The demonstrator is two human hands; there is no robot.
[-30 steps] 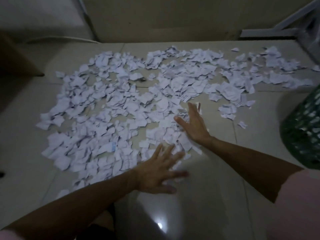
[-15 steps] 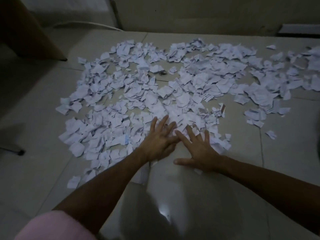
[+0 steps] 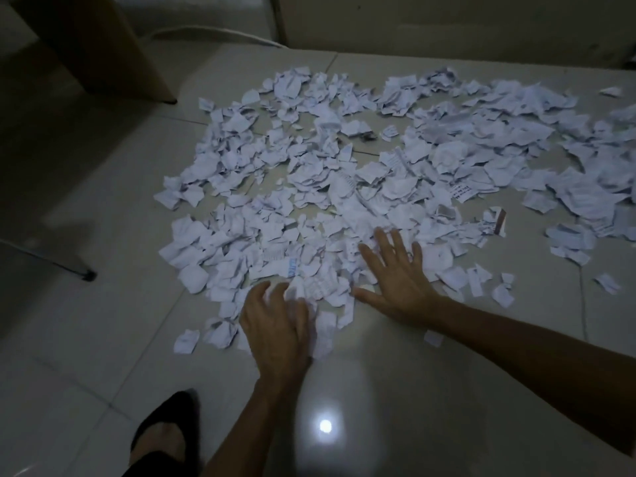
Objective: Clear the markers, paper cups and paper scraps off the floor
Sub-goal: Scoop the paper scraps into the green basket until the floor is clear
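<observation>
Hundreds of paper scraps [image 3: 344,173] cover the floor [image 3: 103,304]. The left hand [image 3: 275,325] curls around some at the near edge; the right hand [image 3: 395,273] lies flat and open. Light bits could slip out and scatter.

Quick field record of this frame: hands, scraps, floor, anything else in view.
left hand: fingers curled into the near edge of the paper scraps
right hand: flat, fingers spread, on scraps
scraps: wide spread over the tiled floor
markers, cups: none visible
shoe: bottom left
wooden furniture: top left
lighting: dim
</observation>
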